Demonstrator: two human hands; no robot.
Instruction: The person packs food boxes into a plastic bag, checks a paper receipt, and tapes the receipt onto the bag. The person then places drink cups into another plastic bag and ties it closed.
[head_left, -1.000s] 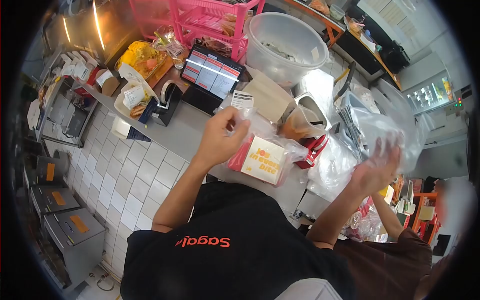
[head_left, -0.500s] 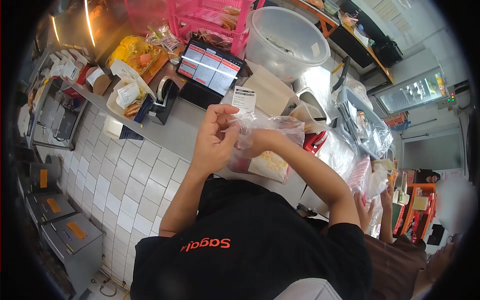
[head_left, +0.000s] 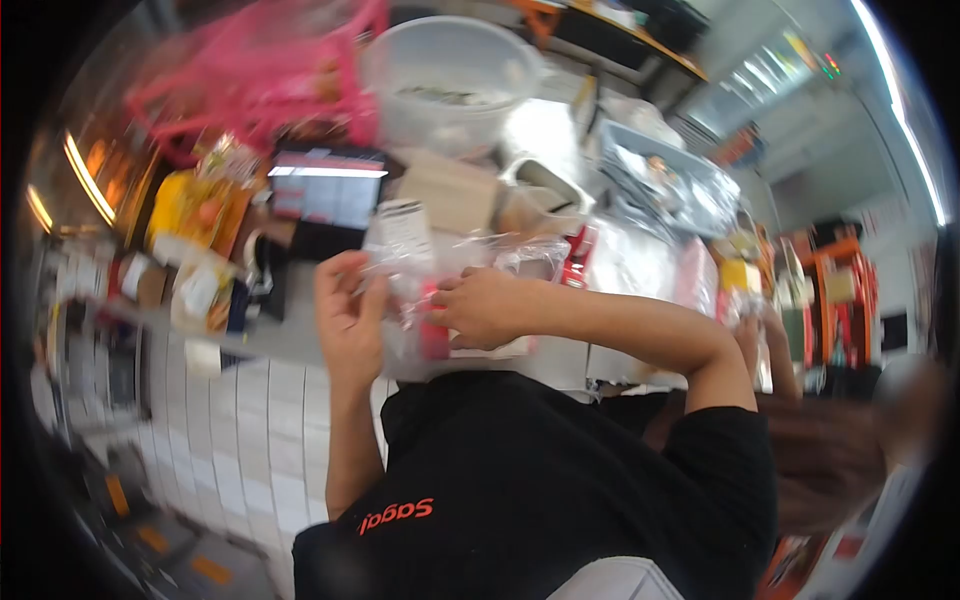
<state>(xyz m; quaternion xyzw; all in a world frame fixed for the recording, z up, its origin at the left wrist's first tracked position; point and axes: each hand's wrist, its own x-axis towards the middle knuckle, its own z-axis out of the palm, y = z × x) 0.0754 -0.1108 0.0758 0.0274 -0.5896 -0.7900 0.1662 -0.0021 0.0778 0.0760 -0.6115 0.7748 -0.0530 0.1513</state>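
A clear plastic bag [head_left: 405,345] lies at the counter's front edge, close to my body, its film crumpled and blurred. With curled fingers and thumb, my left hand [head_left: 350,315] grips the bag's left edge. My right hand [head_left: 490,308] is over the bag, its bent fingers against a red packet [head_left: 434,325]. Whether bag film lies between these fingers and the packet is hard to see. Just beyond my left hand is a white printed label [head_left: 404,228], with a brown paper bag [head_left: 450,190] behind it.
Behind the bag stand a tablet [head_left: 328,190], a pink basket [head_left: 260,75] and a large clear tub [head_left: 450,85]. Open food boxes [head_left: 203,290] sit on the left. A grey bin [head_left: 690,160] holds plastic packaging at right, near a co-worker's hands [head_left: 755,335].
My view has swung, and the picture is now blurred. My right hand has drawn back from the bag's mouth and shows over the red packet. My left hand still holds the bag.
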